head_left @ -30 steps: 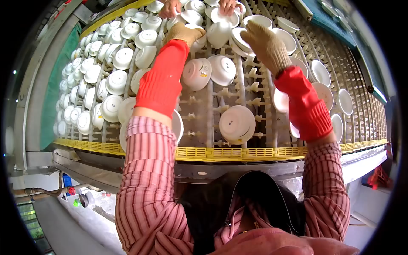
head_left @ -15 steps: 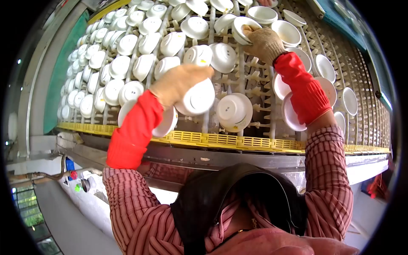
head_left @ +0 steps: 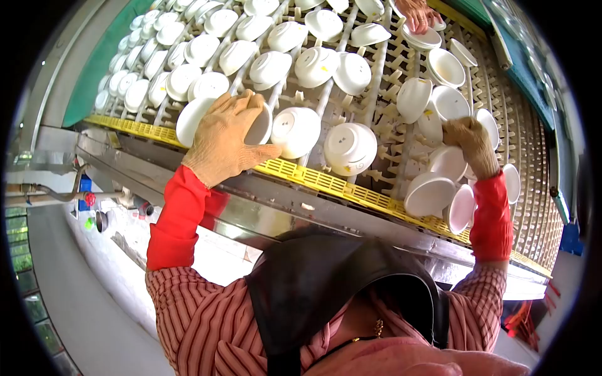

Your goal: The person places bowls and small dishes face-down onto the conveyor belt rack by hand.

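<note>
1. Spread across most of the upper view: a conveyor (head_left: pixel 387 160) studded with pale pegs, its near edge angled down to the right.
2. On the conveyor, in long rows at left and centre: white inverted bowls (head_left: pixel 202 49), bases up. On the right, more loosely placed at mixed angles: tilted bowls (head_left: pixel 429 194), some with insides showing.
3. At the bottom, close to the camera: a striped shirt (head_left: pixel 194 313), with a black apron (head_left: pixel 313 294) over the front.
4. Along the conveyor's near edge: yellow slotted edging (head_left: pixel 332 183).
5. Just past the tan-gloved left hand (head_left: pixel 229 138), below the wrist: a red cuff (head_left: pixel 175 225), matched by another red cuff (head_left: pixel 491 219) on the right arm.
6. Left hand: loose and spread, fingers together, thumb out to the right. Positioned in front of two bowls at the near edge, with a left-hand bowl (head_left: pixel 193 120) and a right-hand bowl (head_left: pixel 259 128) partly hidden behind. Thumb tip beside a third bowl (head_left: pixel 295 133). Cannot tell about actual contact.
7. Tan-gloved right hand (head_left: pixel 470 141): fingers curled, fingertips at the side of a leaning bowl (head_left: pixel 429 122). Cannot tell about a firm grasp.
8. Between the two gloved hands, base up, near the edging: a single bowl (head_left: pixel 351 148).
9. At top right: another person's bare hand (head_left: pixel 419 14), fingers down at a far bowl (head_left: pixel 421 41).
10. At lower left, off the conveyor: a small red valve handle (head_left: pixel 89 198).
</note>
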A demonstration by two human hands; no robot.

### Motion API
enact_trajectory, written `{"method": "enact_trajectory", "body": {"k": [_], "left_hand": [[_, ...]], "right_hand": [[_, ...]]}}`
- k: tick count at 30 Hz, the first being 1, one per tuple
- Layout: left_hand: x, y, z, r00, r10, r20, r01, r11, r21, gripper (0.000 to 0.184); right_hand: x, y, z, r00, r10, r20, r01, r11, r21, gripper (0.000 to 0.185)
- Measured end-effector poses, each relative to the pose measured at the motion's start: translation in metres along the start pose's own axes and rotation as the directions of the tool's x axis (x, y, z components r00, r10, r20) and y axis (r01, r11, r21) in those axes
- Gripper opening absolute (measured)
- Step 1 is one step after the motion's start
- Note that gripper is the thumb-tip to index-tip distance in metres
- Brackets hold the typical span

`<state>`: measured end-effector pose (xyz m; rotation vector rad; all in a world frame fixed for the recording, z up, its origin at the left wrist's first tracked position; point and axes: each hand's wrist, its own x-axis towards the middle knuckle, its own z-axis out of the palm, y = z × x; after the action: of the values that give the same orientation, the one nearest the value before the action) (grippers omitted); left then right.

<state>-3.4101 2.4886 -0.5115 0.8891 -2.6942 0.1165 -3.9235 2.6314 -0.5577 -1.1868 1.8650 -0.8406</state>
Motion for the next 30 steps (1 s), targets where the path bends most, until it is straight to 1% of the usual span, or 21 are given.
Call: {"method": "enact_trajectory", "body": {"k": [2, 3, 4, 5, 7, 9, 10, 12, 13, 14, 16, 17, 18, 19, 20, 22, 23, 25, 27, 28, 30], "left_hand": [[0.001, 0.0, -0.008, 0.966, -0.109, 0.234, 0.114, 0.993, -0.011, 0.051], [-0.002, 0.0, -0.01, 0.923, -0.157, 0.351, 0.171, 0.985, -0.009, 0.048], [-0.014, -0.004, -0.003, 0.962, -0.211, 0.175, 0.239, 0.957, -0.162, 0.04], [-0.016, -0.007, 0.005, 0.909, -0.403, 0.101, 0.407, 0.816, -0.41, 0.043], [-0.005, -0.02, 0.005, 0.761, -0.629, 0.159, 0.475, 0.374, -0.797, 0.055], [0.006, -0.029, -0.006, 0.688, -0.725, -0.01, 0.524, 0.507, -0.685, 0.066], [0.009, -0.04, 0.004, 0.724, -0.69, -0.001, 0.511, 0.536, -0.672, 0.067], [0.012, -0.068, 0.029, 0.791, -0.611, 0.03, 0.507, 0.628, -0.591, 0.065], [0.019, -0.066, 0.028, 0.741, -0.665, 0.093, 0.623, 0.63, -0.464, 0.056], [0.026, -0.065, 0.027, 0.684, -0.713, 0.155, 0.718, 0.619, -0.319, 0.047], [0.024, -0.051, 0.004, 0.796, -0.605, -0.029, 0.605, 0.791, 0.093, 0.052], [0.021, -0.042, -0.007, 0.853, -0.515, -0.091, 0.515, 0.799, 0.31, 0.054], [0.02, -0.031, -0.021, 0.784, -0.621, -0.011, 0.609, 0.765, 0.212, 0.058], [0.011, -0.034, -0.018, 0.813, -0.582, -0.032, 0.57, 0.783, 0.25, 0.059], [-0.005, -0.044, -0.011, 0.839, -0.542, -0.05, 0.531, 0.796, 0.291, 0.06], [-0.036, -0.044, -0.01, 0.878, -0.472, -0.075, 0.464, 0.803, 0.374, 0.062], [-0.036, -0.046, -0.016, 0.795, -0.606, 0.016, 0.565, 0.749, 0.346, 0.06], [-0.026, -0.049, -0.026, 0.558, -0.807, 0.193, 0.743, 0.589, 0.318, 0.057], [-0.044, -0.08, -0.002, 0.645, -0.764, 0.002, 0.763, 0.644, 0.061, 0.051], [-0.049, -0.094, 0.005, 0.674, -0.734, -0.083, 0.731, 0.679, -0.069, 0.051], [-0.032, -0.058, -0.003, 0.53, -0.829, -0.179, 0.602, 0.516, -0.609, 0.051]], "right_hand": [[-0.027, -0.001, 0.006, 0.982, -0.188, 0.007, 0.188, 0.979, -0.074, 0.037], [-0.034, 0.003, 0.009, 0.998, -0.057, -0.026, 0.059, 0.996, 0.068, 0.046], [-0.042, 0.005, 0.011, 0.996, -0.081, -0.038, 0.085, 0.988, 0.125, 0.048], [-0.05, 0.008, 0.013, 0.993, -0.104, -0.056, 0.113, 0.976, 0.185, 0.051], [-0.063, 0.015, 0.019, 0.976, -0.18, -0.125, 0.199, 0.966, 0.164, 0.057], [-0.072, 0.024, 0.025, 0.935, -0.295, -0.195, 0.299, 0.954, -0.008, 0.062], [-0.075, 0.025, 0.032, 0.921, -0.327, -0.214, 0.34, 0.94, 0.024, 0.069], [-0.077, 0.016, 0.041, 0.824, -0.508, -0.251, 0.387, 0.828, -0.407, 0.074], [-0.079, 0.009, 0.046, 0.763, -0.599, -0.242, 0.367, 0.711, -0.6, 0.077], [-0.091, -0.014, 0.054, 0.785, -0.567, -0.248, 0.358, 0.743, -0.566, 0.084], [-0.103, -0.041, 0.062, 0.677, -0.73, -0.093, 0.572, 0.602, -0.557, 0.092], [-0.108, -0.046, 0.063, 0.617, -0.787, 0.016, 0.65, 0.498, -0.574, 0.096], [-0.1, -0.026, 0.071, 0.62, -0.78, 0.087, 0.697, 0.497, -0.517, 0.1], [-0.092, -0.006, 0.082, 0.616, -0.772, 0.155, 0.739, 0.499, -0.453, 0.103], [-0.115, -0.051, 0.087, 0.66, -0.713, 0.236, 0.683, 0.44, -0.582, 0.103], [-0.112, -0.038, 0.091, 0.719, -0.655, 0.232, 0.643, 0.5, -0.581, 0.101], [-0.111, -0.036, 0.094, 0.75, -0.62, 0.231, 0.618, 0.532, -0.579, 0.1], [-0.115, -0.042, 0.092, 0.742, -0.604, 0.289, 0.632, 0.49, -0.6, 0.076], [-0.113, -0.029, 0.09, 0.699, -0.608, 0.375, 0.68, 0.406, -0.61, 0.06], [-0.124, -0.029, 0.097, 0.71, -0.647, 0.28, 0.661, 0.473, -0.583, 0.038], [-0.131, -0.021, 0.104, 0.74, -0.648, 0.178, 0.597, 0.511, -0.619, 0.033]]}}
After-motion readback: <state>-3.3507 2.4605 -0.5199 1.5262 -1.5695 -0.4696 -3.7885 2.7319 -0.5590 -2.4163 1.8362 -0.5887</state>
